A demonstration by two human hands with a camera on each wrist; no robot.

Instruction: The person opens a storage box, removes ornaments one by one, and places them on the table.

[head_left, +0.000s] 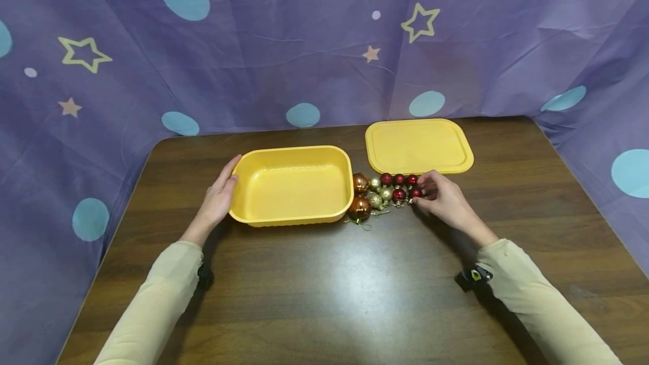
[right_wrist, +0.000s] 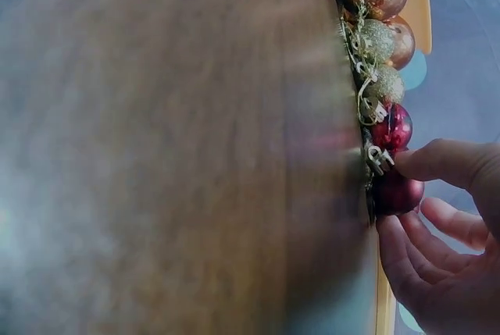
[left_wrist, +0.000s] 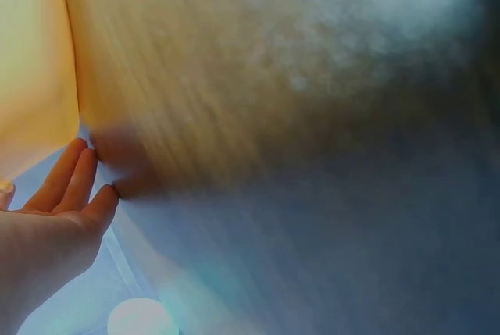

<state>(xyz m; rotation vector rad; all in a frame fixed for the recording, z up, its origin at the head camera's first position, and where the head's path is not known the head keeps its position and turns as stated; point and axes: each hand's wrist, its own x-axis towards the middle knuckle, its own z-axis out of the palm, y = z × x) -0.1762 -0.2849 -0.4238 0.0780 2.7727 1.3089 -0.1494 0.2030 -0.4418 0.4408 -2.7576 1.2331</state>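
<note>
A deep yellow plastic container (head_left: 291, 187) stands on the table with bare insides. My left hand (head_left: 217, 200) rests against its left side, and in the left wrist view the fingers (left_wrist: 66, 183) lie fairly straight along the wall. To the container's right several Christmas baubles sit in rows: two large copper ones (head_left: 360, 207), small gold ones (head_left: 375, 200) and dark red ones (head_left: 399, 195). At the right end of the rows my right hand (head_left: 446, 200) pinches a dark red bauble (right_wrist: 400, 194) between thumb and fingers. That bauble touches its neighbours.
A flat yellow lid (head_left: 418, 146) lies at the back of the wooden table (head_left: 324, 292), behind the baubles. Thin gold hanging loops (head_left: 365, 226) stick out in front of the copper baubles. A purple curtain (head_left: 263, 44) with stars and dots hangs behind.
</note>
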